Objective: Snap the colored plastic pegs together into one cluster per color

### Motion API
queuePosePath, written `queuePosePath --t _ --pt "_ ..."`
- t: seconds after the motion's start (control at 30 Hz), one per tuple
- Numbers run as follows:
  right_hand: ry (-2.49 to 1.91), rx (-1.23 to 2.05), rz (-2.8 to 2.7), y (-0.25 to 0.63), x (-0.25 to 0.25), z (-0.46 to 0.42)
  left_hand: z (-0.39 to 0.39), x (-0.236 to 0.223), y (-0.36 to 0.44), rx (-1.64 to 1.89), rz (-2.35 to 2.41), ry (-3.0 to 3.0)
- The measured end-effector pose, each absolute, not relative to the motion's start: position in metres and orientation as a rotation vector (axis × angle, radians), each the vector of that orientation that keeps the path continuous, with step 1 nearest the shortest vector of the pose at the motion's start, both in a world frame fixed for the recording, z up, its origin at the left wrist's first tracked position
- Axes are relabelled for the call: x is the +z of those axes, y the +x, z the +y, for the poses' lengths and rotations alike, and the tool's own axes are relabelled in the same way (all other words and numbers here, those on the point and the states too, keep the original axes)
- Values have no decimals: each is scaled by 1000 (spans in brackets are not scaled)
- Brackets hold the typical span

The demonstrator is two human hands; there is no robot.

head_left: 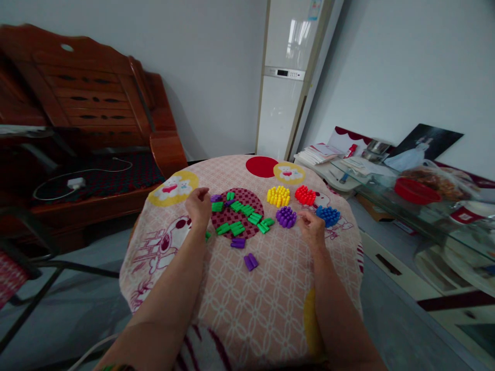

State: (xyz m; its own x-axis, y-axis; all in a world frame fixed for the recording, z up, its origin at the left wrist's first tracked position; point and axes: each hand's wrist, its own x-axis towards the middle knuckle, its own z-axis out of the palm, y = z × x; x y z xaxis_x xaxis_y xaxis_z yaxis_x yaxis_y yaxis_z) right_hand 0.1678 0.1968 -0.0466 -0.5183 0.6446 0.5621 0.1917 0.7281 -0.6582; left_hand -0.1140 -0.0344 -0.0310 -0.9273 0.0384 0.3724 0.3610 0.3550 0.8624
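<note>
My left hand [199, 206] is over the left side of the round table, fingers curled together beside a loose purple piece [215, 198]; anything inside them is hidden. My right hand [311, 226] is closed in a pinch between a standing cluster of purple pieces [286, 217] and a cluster of blue pieces [328, 216]. What its fingertips hold, if anything, is too small to make out. Several green plastic pieces [237, 228] lie scattered between my hands. Nearer to me rest loose purple pieces [251, 262]. Yellow pieces [278, 196] and red pieces [305, 195] stand grouped farther back.
A patterned cloth [247, 309] covers the table. Left of it stands a wooden bench [88, 98] with a cable and white charger [76, 183]. A tall white cabinet unit [284, 108] is behind. On the right, a glass shelf [386, 206] carries papers and a red bowl [416, 190].
</note>
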Motion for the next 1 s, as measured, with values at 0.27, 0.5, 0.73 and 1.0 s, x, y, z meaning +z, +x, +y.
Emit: queuePosePath --t 0.27,0.5,0.73,1.0 --pt "-621 653 -2038 167 -46 193 -18 -33 -96 -982 -2578 -1042" --pt "-652 835 -1839 164 -42 184 -16 -19 -82 -1338 -2494 -964" --pt "-577 1127 -1824 159 -29 163 17 -13 -18 -2075 -2249 -1553" --pt "-452 1152 -2057 154 -34 153 32 -25 10 -1967 -2281 -1771"
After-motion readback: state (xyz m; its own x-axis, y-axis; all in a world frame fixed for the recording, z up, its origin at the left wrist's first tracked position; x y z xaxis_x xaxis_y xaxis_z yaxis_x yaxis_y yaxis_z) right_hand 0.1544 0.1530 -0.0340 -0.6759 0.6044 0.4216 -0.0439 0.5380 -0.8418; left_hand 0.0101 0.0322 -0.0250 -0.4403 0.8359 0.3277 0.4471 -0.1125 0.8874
